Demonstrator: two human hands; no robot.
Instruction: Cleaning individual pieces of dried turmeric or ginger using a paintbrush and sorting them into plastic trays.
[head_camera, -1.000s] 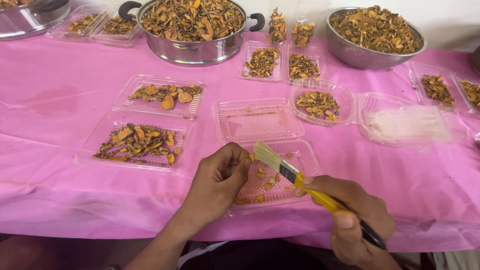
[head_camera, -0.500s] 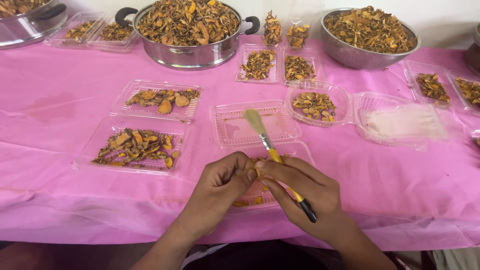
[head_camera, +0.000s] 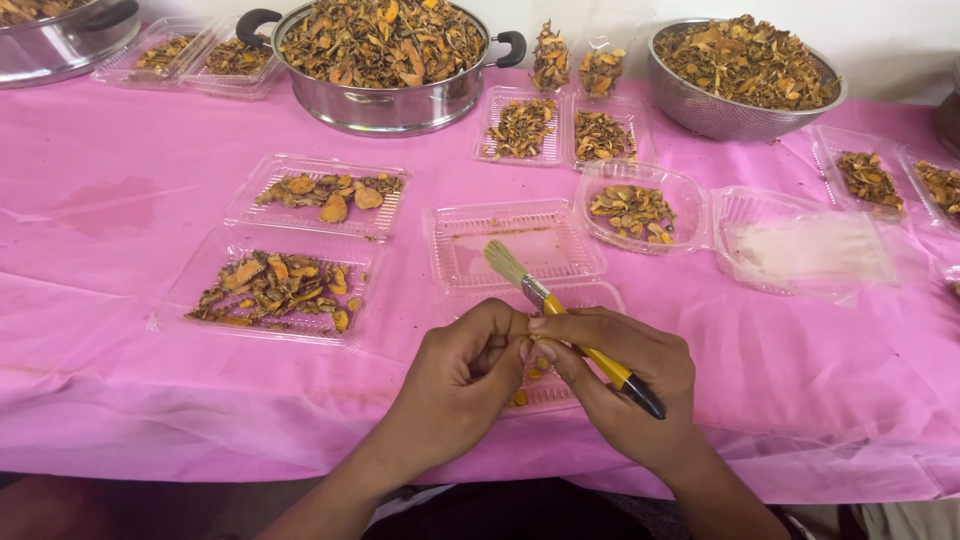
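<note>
My right hand (head_camera: 625, 385) holds a small paintbrush (head_camera: 560, 315) with a yellow and black handle, its pale bristles pointing up and to the left. My left hand (head_camera: 465, 375) meets the right one fingertip to fingertip, pinching something small that I cannot make out. Both hands hover over the near half of an open clear plastic clamshell box (head_camera: 515, 245), which holds a few orange dried pieces (head_camera: 520, 395). The far half of that box is almost bare.
A pink cloth (head_camera: 110, 210) covers the table. Clear trays of dried orange-brown slices (head_camera: 275, 285) (head_camera: 325, 195) lie at left, another box (head_camera: 635, 205) with its lid at right. A steel pot (head_camera: 385, 55), a colander (head_camera: 745, 70) and more trays stand at the back.
My right hand brought the brush in from the right and up to the left hand. The brush now points up-left and the two hands' fingertips touch.
</note>
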